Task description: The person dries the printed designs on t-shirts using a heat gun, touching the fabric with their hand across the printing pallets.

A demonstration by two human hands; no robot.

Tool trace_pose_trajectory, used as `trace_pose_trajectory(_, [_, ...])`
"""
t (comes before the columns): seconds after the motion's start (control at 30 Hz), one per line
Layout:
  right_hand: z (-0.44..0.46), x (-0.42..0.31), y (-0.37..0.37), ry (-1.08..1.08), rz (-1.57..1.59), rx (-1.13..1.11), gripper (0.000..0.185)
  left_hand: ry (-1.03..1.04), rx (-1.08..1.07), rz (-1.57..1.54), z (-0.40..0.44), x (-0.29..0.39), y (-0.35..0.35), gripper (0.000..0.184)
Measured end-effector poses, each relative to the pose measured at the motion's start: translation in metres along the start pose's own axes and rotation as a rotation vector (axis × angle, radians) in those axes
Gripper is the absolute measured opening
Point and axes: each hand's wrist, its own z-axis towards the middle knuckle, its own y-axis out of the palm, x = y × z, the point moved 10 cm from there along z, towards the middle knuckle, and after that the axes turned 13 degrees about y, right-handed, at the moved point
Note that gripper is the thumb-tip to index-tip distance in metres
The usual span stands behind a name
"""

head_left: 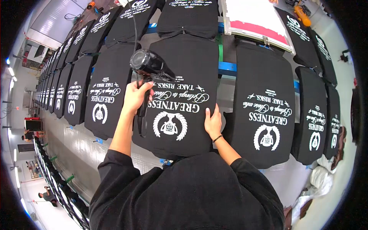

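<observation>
Black shirt (182, 96), right hand (213, 123) at edge

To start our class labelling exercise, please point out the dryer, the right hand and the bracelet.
Dryer (151, 63): head view, on its black housing.
Right hand (213, 123): head view, on the back of the hand.
Bracelet (217, 138): head view, on its dark band.

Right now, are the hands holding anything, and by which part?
The left hand holds the dryer by its handle. The right hand touches the shirt at its edge; any grip is unclear.
</observation>
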Motion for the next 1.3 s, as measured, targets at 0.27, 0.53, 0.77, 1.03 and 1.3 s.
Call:
trace_pose_trajectory(0.27, [0.003, 0.002, 0.004, 0.007, 0.003, -0.025, 0.063, 0.008, 0.039, 0.136, -0.025, 0.004, -0.032, 0.018])
trace_pose_trajectory(0.53, [0.001, 0.001, 0.002, 0.012, -0.009, -0.028, 0.065, -0.029, -0.138, -0.094, -0.031, -0.002, 0.049, 0.015])
trace_pose_trajectory(0.77, [0.002, 0.003, -0.002, -0.088, 0.003, 0.085, 0.065, -0.029, -0.214, -0.106, -0.035, 0.001, 0.092, 0.014])
trace_pose_trajectory(1.03, [0.003, 0.007, -0.003, -0.047, 0.012, 0.073, 0.058, 0.022, -0.026, 0.009, -0.042, -0.002, 0.007, 0.017])
trace_pose_trajectory(1.3, [0.008, 0.016, 0.005, 0.126, -0.012, -0.039, 0.054, -0.021, 0.221, 0.163, -0.064, -0.01, -0.102, 0.017])
